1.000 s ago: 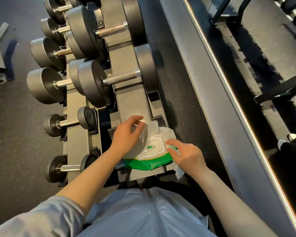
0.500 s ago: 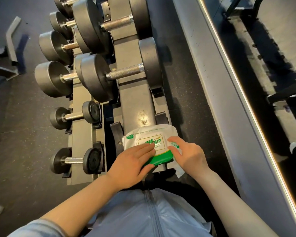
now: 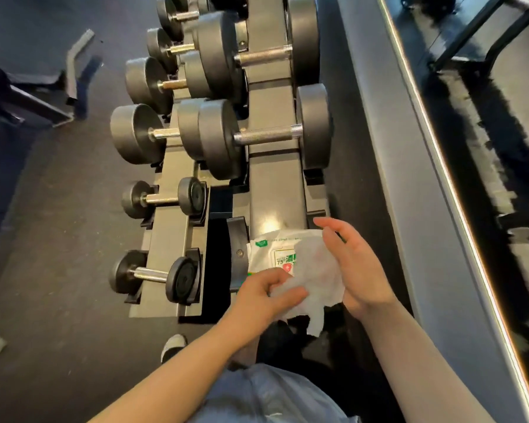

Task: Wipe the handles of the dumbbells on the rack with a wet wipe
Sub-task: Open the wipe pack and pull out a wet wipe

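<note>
a half-second ago both hands lay flat on the wipe pack with no loose sheet between them; now a thin white crumpled wet wipe (image 3: 313, 280) is out and in hand, so i judge the fetching step done and the wiping ready to start, with no handle touched yet.

nearest to the viewer, the left hand (image 3: 264, 296) has its fingers and thumb curled round the near-left edge of the wipe, clamped on it. the right hand (image 3: 353, 271) stands on the wipe's right side with fingers straight and slightly spread, palm against the sheet; it seems to be backing or flattening the sheet rather than gripping it, though the wipe hides the contact, so that is a guess. a loose corner of the wipe hangs toward the viewer.

directly under the wipe, the white and green soft plastic wipe pack (image 3: 271, 251) rests on the near end of the dark grey steel dumbbell rack (image 3: 275, 190).

beyond the wipe, up the rack's top rail, lies the nearest large black dumbbell with a knurled chrome handle (image 3: 268, 136), well apart from both hands. left of the wipe, on the lower rail, sits a small black dumbbell with a smooth chrome handle (image 3: 150, 274), and another small dumbbell (image 3: 162, 198) just past it. more large dumbbells follow farther off.
</note>
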